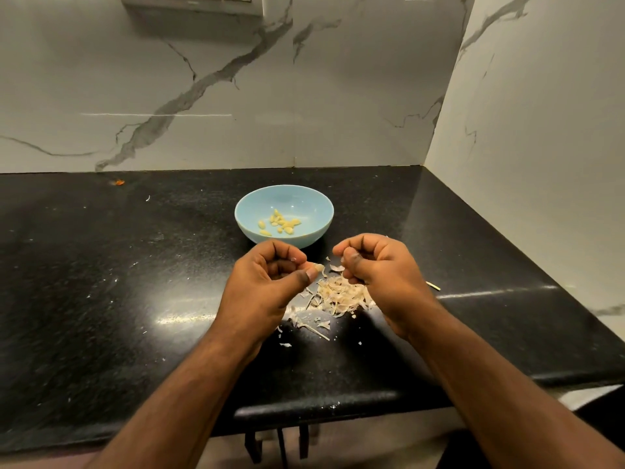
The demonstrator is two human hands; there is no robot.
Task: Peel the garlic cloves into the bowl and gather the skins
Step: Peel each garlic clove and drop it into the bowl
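A light blue bowl [306, 201] stands on the black counter and holds several peeled garlic cloves [280, 222]. Just in front of it my left hand [267, 282] pinches a small garlic clove [317, 266] between thumb and fingertips. My right hand [375, 269] is curled beside it, thumb against the fingers; what it holds is hidden. A pile of pale garlic skins [340, 296] lies on the counter between and below both hands, with loose scraps [304, 321] trailing toward me.
The black speckled counter [135, 282] ends at a marble wall behind and another on the right. A thin pale sliver [433, 286] lies right of my right hand. The counter's front edge runs under my forearms.
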